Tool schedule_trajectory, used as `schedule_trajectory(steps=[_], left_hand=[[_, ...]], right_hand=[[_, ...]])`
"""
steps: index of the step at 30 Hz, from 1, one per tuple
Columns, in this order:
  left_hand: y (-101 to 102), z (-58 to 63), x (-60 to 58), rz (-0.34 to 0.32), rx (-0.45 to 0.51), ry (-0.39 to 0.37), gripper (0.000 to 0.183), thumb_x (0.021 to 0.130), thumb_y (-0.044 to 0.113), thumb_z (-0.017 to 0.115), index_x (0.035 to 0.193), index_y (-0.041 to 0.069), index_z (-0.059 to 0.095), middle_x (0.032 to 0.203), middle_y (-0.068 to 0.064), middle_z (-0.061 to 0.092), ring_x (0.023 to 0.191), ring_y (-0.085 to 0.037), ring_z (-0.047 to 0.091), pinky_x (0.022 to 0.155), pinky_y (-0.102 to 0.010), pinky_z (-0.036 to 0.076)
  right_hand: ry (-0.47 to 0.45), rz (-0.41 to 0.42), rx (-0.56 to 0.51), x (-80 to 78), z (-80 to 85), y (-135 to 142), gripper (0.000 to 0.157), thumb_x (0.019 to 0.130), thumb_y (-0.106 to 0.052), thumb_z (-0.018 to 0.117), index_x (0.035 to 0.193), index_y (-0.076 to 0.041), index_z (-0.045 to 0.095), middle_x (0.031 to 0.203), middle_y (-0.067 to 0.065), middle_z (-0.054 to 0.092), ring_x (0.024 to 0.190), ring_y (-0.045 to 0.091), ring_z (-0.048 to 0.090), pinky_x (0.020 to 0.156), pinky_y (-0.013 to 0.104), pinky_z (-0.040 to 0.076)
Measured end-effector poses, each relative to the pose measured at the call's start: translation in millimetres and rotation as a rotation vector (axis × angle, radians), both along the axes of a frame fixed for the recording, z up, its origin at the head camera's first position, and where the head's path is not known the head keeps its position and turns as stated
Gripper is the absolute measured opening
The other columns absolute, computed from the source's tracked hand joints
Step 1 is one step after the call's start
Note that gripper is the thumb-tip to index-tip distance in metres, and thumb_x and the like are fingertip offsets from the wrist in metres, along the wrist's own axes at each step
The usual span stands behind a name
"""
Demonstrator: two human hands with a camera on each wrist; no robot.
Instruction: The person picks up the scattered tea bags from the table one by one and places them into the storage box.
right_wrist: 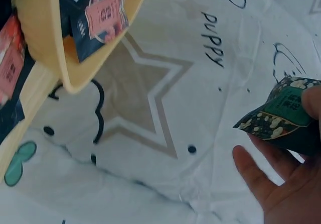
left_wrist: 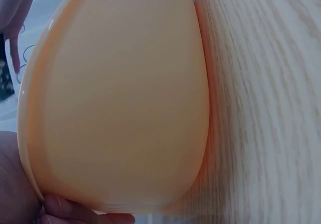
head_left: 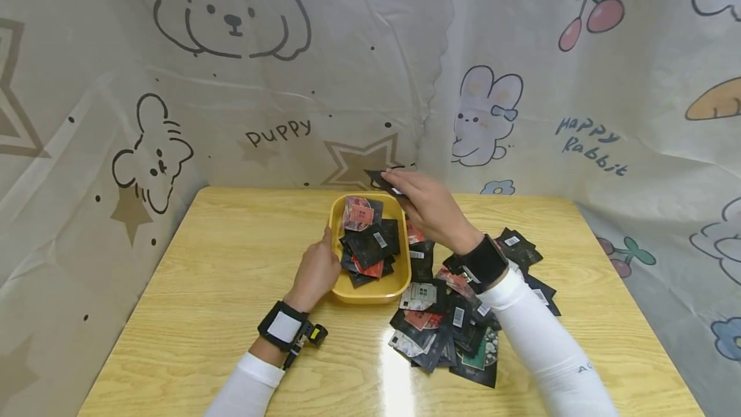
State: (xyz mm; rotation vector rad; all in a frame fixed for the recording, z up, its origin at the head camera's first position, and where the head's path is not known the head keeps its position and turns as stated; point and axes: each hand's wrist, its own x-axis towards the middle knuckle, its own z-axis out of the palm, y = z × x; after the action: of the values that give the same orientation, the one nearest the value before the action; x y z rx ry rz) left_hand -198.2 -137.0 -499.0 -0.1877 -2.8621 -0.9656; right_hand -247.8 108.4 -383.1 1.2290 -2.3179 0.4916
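A yellow plastic bin (head_left: 370,296) stands on the table with several black sachets (head_left: 368,246) in it, some with red or pink labels. My left hand (head_left: 317,272) holds the bin's left side; its fingers (left_wrist: 75,210) wrap against the outer wall in the left wrist view. Above the bin's far right corner, my right hand (head_left: 431,208) pinches one small packet by its edge between thumb and fingers. In the right wrist view this sachet (right_wrist: 283,108) is dark, with a green label and a pale flower print.
A loose heap of sachets (head_left: 457,317) lies right of the bin, partly under my right forearm. More black sachets (head_left: 517,246) lie farther right. A patterned cloth (head_left: 359,82) hangs behind the wooden table (head_left: 231,301).
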Motion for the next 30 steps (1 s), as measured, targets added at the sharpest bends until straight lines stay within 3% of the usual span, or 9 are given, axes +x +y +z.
schedule_trajectory(steps=[4, 8, 14, 22, 26, 30], left_hand=[[1, -0.1, -0.1, -0.009, -0.019, 0.042, 0.059, 0.082, 0.0, 0.049, 0.136, -0.011, 0.029, 0.075, -0.013, 0.057, 0.054, -0.016, 0.049, 0.044, -0.033, 0.041], [2, -0.5, -0.1, -0.004, -0.033, 0.056, 0.058, 0.081, 0.0, 0.05, 0.135, -0.012, 0.03, 0.078, -0.016, 0.059, 0.055, -0.017, 0.05, 0.045, -0.034, 0.043], [1, -0.4, -0.9, 0.006, -0.033, 0.041, 0.059, 0.082, 0.001, 0.051, 0.136, -0.011, 0.029, 0.074, -0.013, 0.057, 0.052, -0.016, 0.05, 0.042, -0.032, 0.041], [0, -0.2, -1.0, 0.002, -0.042, 0.054, 0.06, 0.081, 0.001, 0.049, 0.136, -0.011, 0.029, 0.077, -0.016, 0.058, 0.055, -0.018, 0.051, 0.043, -0.033, 0.041], [1, -0.8, -1.1, -0.003, -0.038, 0.047, 0.06, 0.081, 0.0, 0.049, 0.136, -0.011, 0.029, 0.076, -0.014, 0.057, 0.054, -0.017, 0.05, 0.042, -0.031, 0.04], [2, -0.5, -0.3, -0.003, -0.025, 0.033, 0.06, 0.081, 0.0, 0.049, 0.136, -0.011, 0.028, 0.073, -0.012, 0.054, 0.053, -0.017, 0.049, 0.041, -0.031, 0.039]], right_hand=[[-0.188, -0.024, 0.2, 4.2, -8.0, -3, 0.07, 0.09, -0.053, 0.048, 0.147, -0.025, 0.019, 0.152, 0.004, 0.015, 0.134, 0.024, 0.016, 0.103, 0.056, 0.021], [-0.253, -0.063, 0.287, 13.6, -15.2, 5, 0.079, 0.084, -0.064, 0.047, 0.147, -0.03, 0.013, 0.153, 0.003, 0.009, 0.135, 0.026, 0.011, 0.103, 0.059, 0.015], [-0.267, -0.109, 0.314, 34.6, -27.3, 27, 0.092, 0.078, -0.068, 0.053, 0.148, -0.027, 0.009, 0.153, 0.004, 0.008, 0.136, 0.025, 0.009, 0.104, 0.059, 0.012], [-0.325, -0.186, 0.356, 75.0, -66.6, 63, 0.1, 0.075, -0.068, 0.057, 0.148, -0.018, 0.011, 0.151, 0.01, 0.016, 0.135, 0.027, 0.013, 0.103, 0.059, 0.017], [-0.364, -0.181, 0.384, 94.5, -84.5, 74, 0.091, 0.078, -0.064, 0.058, 0.146, -0.016, 0.023, 0.147, 0.012, 0.025, 0.132, 0.032, 0.023, 0.102, 0.056, 0.022], [-0.402, -0.117, 0.41, 104.1, -98.6, 76, 0.076, 0.082, -0.056, 0.059, 0.143, -0.018, 0.033, 0.145, 0.011, 0.031, 0.129, 0.035, 0.028, 0.101, 0.053, 0.026]])
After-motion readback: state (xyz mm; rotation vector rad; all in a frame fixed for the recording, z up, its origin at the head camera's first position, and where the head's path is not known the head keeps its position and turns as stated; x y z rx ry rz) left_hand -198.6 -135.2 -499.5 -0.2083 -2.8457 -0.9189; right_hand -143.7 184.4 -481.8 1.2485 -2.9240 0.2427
